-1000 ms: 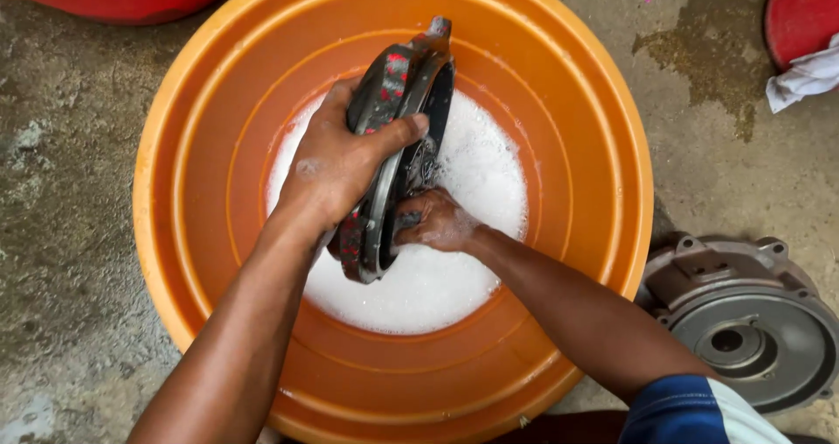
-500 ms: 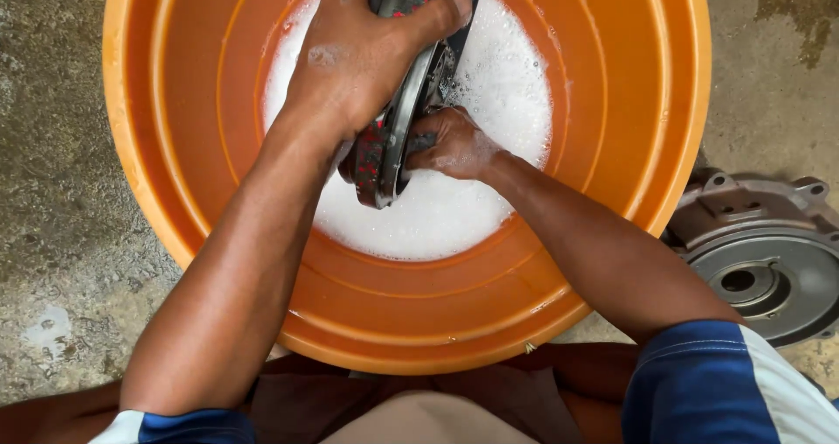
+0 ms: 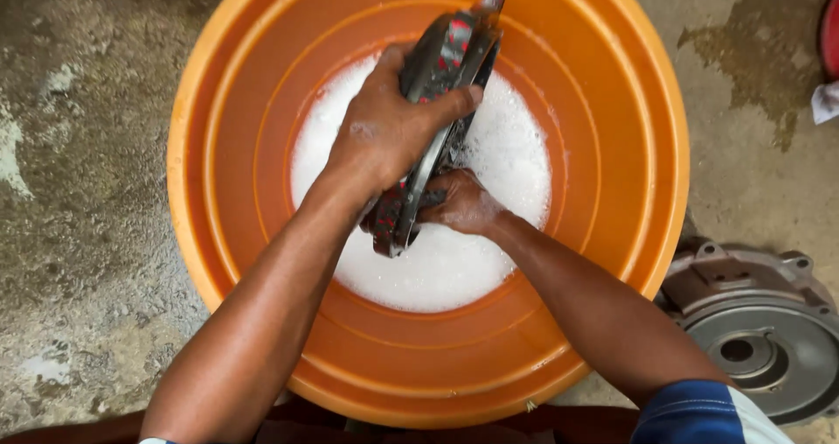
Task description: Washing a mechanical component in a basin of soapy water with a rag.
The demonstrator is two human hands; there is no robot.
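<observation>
Since half a second ago the view has tilted up; the basin [image 3: 612,260] shows whole again. The left hand [image 3: 384,134] stays clamped over the dark, red-flecked metal part [image 3: 437,86], standing on edge in foam [image 3: 516,173] near the far wall. The right hand [image 3: 459,204] presses its lower face, grip apparently curled. A grey casting [image 3: 760,339] lies outside the right rim.

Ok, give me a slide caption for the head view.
Left hand steadies a metal part on edge in a soapy orange basin.
</observation>
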